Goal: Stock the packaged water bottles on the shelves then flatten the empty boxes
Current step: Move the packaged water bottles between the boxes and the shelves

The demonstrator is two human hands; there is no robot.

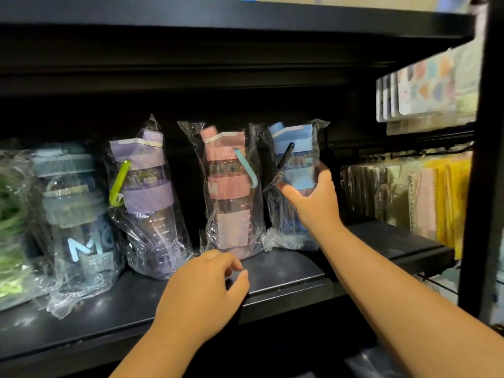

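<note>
Several water bottles in clear plastic wrap stand in a row on a black shelf (pixel 272 279). From left: a teal bottle (pixel 76 214), a purple bottle (pixel 148 192) leaning right, a pink bottle (pixel 227 192), and a blue bottle (pixel 296 159) at the right end. My right hand (pixel 313 200) grips the blue bottle around its middle, thumb on the left side. My left hand (pixel 204 290) hovers above the shelf's front, just before the pink bottle's base, fingers loosely curled and holding nothing.
A green wrapped item (pixel 11 241) sits at the far left of the shelf. An upper black shelf (pixel 245 23) hangs overhead. Packaged goods (pixel 425 88) and yellow and pink packs (pixel 436 197) hang at the right, beside a black upright post (pixel 482 186).
</note>
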